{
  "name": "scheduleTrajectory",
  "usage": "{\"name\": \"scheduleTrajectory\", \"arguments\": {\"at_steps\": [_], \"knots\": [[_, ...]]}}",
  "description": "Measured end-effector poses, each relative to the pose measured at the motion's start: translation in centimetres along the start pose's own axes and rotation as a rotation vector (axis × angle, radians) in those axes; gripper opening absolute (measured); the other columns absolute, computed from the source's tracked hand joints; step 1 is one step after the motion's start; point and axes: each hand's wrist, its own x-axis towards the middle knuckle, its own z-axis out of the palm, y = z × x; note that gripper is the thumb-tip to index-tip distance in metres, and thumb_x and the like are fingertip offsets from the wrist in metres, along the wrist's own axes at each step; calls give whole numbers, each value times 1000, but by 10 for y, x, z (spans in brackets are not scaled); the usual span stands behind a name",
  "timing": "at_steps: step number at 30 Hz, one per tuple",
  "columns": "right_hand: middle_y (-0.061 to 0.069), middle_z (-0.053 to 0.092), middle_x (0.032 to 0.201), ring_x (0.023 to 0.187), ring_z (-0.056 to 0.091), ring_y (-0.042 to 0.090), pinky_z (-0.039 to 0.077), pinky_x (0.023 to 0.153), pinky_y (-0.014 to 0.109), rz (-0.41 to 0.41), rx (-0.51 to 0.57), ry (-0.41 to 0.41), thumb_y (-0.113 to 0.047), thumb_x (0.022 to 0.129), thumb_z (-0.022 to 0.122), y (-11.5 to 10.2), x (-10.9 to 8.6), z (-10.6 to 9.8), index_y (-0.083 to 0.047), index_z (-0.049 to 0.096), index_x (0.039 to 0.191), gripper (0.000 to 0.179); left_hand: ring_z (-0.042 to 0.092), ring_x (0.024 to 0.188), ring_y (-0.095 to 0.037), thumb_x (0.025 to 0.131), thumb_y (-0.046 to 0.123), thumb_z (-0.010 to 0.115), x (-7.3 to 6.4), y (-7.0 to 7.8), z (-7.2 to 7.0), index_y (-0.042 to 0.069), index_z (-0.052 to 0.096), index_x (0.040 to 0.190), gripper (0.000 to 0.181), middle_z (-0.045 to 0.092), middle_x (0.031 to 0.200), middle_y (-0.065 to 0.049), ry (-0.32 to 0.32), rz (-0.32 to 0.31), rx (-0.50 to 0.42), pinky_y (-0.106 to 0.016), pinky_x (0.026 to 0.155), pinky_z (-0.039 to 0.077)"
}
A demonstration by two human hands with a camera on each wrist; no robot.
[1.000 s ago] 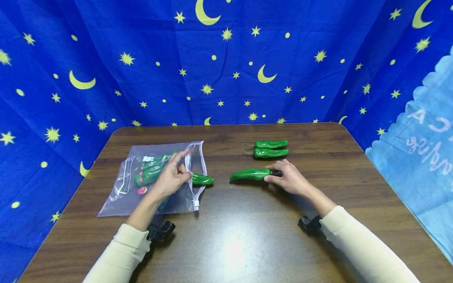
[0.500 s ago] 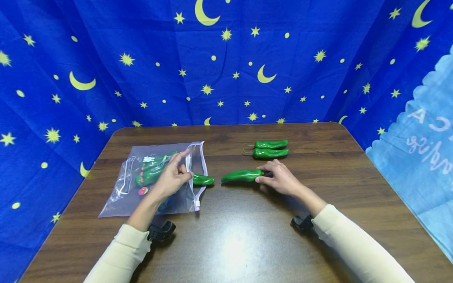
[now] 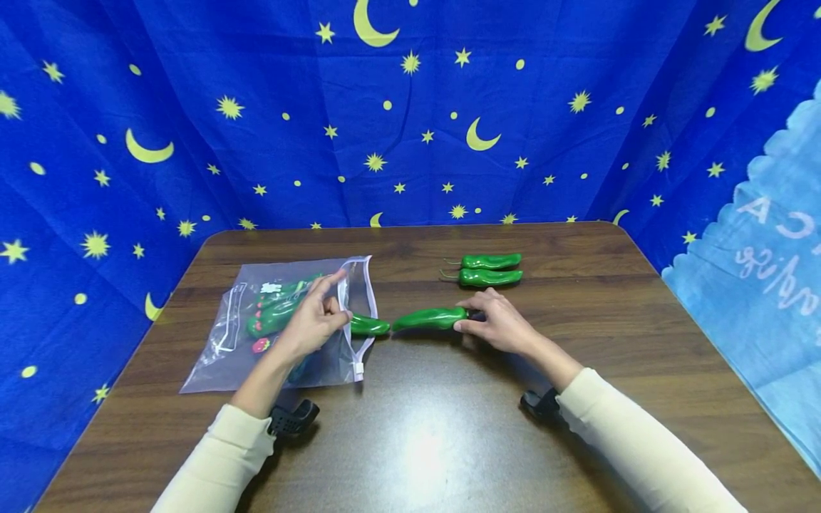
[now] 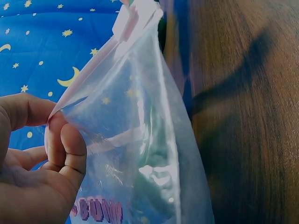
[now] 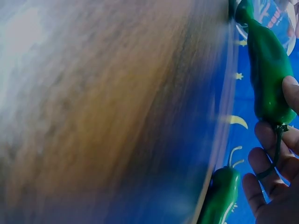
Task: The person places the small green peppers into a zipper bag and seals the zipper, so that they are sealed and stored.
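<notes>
My left hand (image 3: pixel 312 324) pinches the upper lip of a clear slider zip bag (image 3: pixel 327 367) near its mouth; the left wrist view shows thumb and fingers on the pinkish edge (image 4: pixel 86 77). Several green peppers show through the bag's film, and one pepper (image 3: pixel 370 325) pokes out of the opening. My right hand (image 3: pixel 503 324) grips another long green pepper (image 3: pixel 426 319) at its stem end, its tip pointing left, right at the end of the protruding one. In the right wrist view the curved stem (image 5: pixel 275 156) runs down along the fingers.
Two more green peppers, a nearer one (image 3: pixel 492 278) and a farther one (image 3: pixel 492 261), lie side by side beyond my right hand. The bag's slider (image 3: pixel 358 369) is at the near corner of its mouth. A blue star-patterned curtain (image 3: pixel 436 171) stands behind the wooden table (image 3: pixel 487 442).
My right hand has moved left with the pepper, bringing its tip up to the pepper in the bag's mouth. The left hand has kept its hold on the bag almost in place.
</notes>
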Motion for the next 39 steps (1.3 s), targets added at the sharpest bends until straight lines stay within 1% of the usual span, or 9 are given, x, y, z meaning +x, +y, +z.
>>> {"name": "scheduleTrajectory", "arguments": {"at_steps": [1, 2, 5, 11, 16, 20, 23, 34, 39], "knots": [[8, 68, 110, 96, 54, 21, 42, 98, 47, 0, -1, 1, -33, 81, 71, -1, 0, 0, -7, 67, 114, 42, 46, 59, 0, 80, -11, 56, 0, 0, 0, 1, 24, 147, 76, 31, 122, -22, -3, 1, -1, -16, 47, 36], [8, 68, 110, 96, 54, 20, 42, 97, 46, 2, 0, 2, -33, 81, 71, -2, 1, 0, -7, 67, 114, 42, 46, 59, 0, 80, -11, 57, 0, 0, 0, 1, 24, 147, 76, 30, 122, -22, -5, 2, -2, -16, 47, 36], [8, 68, 110, 93, 53, 19, 44, 84, 40, 3, -4, 9, -33, 81, 71, -4, 2, 1, -8, 67, 113, 41, 46, 59, 0, 80, -10, 57, 0, 0, 0, 1, 25, 147, 76, 31, 122, -22, -4, 1, 1, -16, 47, 36], [6, 69, 108, 91, 51, 16, 41, 80, 34, -6, -29, 20, -34, 81, 71, -5, 4, 5, -8, 68, 112, 40, 45, 59, 0, 79, -11, 57, 0, 1, 0, 0, 25, 147, 76, 33, 119, -19, -2, 7, 11, -16, 48, 36], [6, 69, 104, 90, 51, 17, 40, 80, 34, -20, -35, 28, -33, 81, 71, -8, 8, 9, -9, 69, 110, 38, 44, 58, 0, 79, -11, 57, 1, 1, 0, -1, 26, 146, 75, 35, 116, -19, 1, 13, 15, -16, 47, 35], [7, 68, 104, 92, 52, 19, 41, 83, 38, -30, -44, 29, -33, 81, 71, -12, 11, 12, -8, 69, 110, 38, 43, 56, 1, 79, -11, 56, 2, 1, 1, -2, 26, 146, 73, 35, 115, -20, 0, 18, 23, -16, 47, 33], [8, 68, 104, 94, 52, 20, 41, 85, 40, -18, -55, 28, -33, 81, 71, -16, 13, 16, -7, 69, 111, 40, 43, 57, 1, 79, -11, 56, 2, 2, 1, -2, 26, 146, 74, 34, 115, -21, -2, 14, 23, -15, 47, 34], [8, 70, 103, 89, 50, 20, 40, 83, 38, 4, -88, 29, -34, 81, 70, -29, 23, 27, -6, 69, 110, 40, 45, 58, 1, 79, -11, 56, 3, 3, 3, -1, 26, 146, 74, 34, 117, -21, -1, 14, 16, -15, 48, 35], [8, 70, 103, 90, 51, 21, 41, 84, 38, 8, -109, 34, -35, 82, 70, -33, 27, 31, -7, 69, 110, 40, 45, 59, 0, 79, -12, 56, 3, 2, 3, -1, 27, 146, 74, 35, 116, -21, 1, 18, 9, -15, 49, 36]]}}
